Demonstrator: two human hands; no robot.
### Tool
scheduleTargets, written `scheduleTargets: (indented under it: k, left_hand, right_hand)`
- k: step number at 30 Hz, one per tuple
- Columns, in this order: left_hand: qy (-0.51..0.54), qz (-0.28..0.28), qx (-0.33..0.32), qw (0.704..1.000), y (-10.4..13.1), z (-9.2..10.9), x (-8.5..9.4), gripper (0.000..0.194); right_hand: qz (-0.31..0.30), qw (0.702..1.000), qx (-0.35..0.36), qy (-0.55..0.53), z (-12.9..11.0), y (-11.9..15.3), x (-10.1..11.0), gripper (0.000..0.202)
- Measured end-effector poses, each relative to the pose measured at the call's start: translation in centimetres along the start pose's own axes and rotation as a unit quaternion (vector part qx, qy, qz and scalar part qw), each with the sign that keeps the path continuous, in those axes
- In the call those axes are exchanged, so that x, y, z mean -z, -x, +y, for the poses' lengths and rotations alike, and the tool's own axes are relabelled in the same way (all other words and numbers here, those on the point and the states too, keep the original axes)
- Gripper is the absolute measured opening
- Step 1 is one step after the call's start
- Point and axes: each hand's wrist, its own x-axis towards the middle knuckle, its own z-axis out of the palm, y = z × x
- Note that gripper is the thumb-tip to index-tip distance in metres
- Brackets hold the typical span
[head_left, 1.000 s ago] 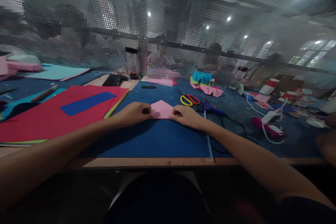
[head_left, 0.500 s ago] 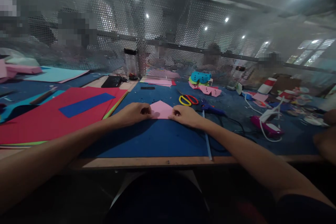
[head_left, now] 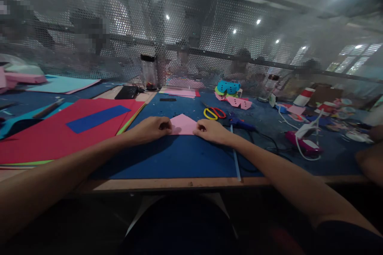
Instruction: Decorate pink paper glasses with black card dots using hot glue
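A small piece of pink paper [head_left: 183,124] with a pointed top edge lies in front of me on the blue mat [head_left: 179,157]. My left hand [head_left: 154,128] pinches its left corner, fingers curled. At the opposite corner my right hand [head_left: 211,130] is closed on the paper in the same way. The paper's lower edge runs straight between the two hands; both end corners are hidden by fingers. Just beyond my right hand lie scissors [head_left: 210,114] with one yellow and one red handle loop.
Left of me is a stack of coloured sheets, red sheet [head_left: 44,135] on top, bearing a blue strip [head_left: 98,119]. A blue glue gun [head_left: 241,123] with its cable lies right, near a magenta tool [head_left: 303,144]. Behind stand a jar [head_left: 149,72] and cut-paper shapes [head_left: 229,87]. Someone's arm [head_left: 371,161] shows far right.
Almost nothing differs. Both hands keep their hold on the pink paper in the same place, and the view has shifted very slightly.
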Motion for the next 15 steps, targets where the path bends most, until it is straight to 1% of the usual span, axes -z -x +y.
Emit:
scheduleTargets:
  k: [11,15]
  left_hand:
    - [-0.003,-0.010,0.004,1.000,0.16,0.84,0.50,0.025]
    - [-0.006,-0.013,0.005,1.000,0.13,0.76,0.48,0.024]
  right_hand:
    - [-0.004,1.000,-0.018,-0.008,-0.10,0.14,0.29,0.019]
    - [-0.010,1.000,-0.023,-0.005,-0.32,0.16,0.44,0.018]
